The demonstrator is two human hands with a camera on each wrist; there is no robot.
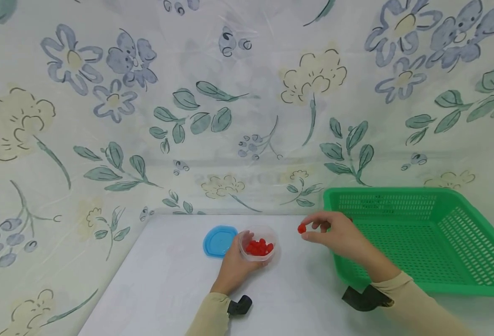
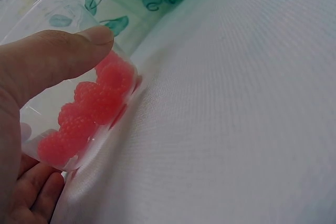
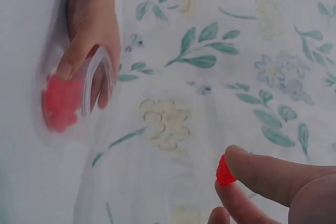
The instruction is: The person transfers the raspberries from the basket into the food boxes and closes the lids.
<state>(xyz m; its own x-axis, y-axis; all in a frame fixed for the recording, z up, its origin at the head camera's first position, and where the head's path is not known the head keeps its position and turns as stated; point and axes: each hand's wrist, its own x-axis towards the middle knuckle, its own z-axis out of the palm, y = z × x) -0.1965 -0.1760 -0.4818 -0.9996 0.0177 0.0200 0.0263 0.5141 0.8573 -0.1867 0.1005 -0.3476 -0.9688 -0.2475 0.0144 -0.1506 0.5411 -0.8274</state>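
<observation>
A clear plastic tub point(image 1: 275, 239) stands on the white table with several red raspberries point(image 2: 86, 106) in its bottom. My left hand point(image 1: 237, 262) grips the tub from its left side, the thumb point(image 2: 79, 51) across the near wall and the fingers around the far one. To the right of the tub my right hand point(image 1: 335, 235) is raised above the table. Its thumb and fingertip pinch a single raspberry point(image 3: 226, 171), seen in the head view to the left of the fingertips. Partly behind the left hand lies a blue lid point(image 1: 219, 241).
A large green plastic basket point(image 1: 398, 285) stands at the right, partly behind my right hand and forearm. Flower-patterned cloth point(image 1: 247, 116) hangs at the back of the white table point(image 1: 154, 280).
</observation>
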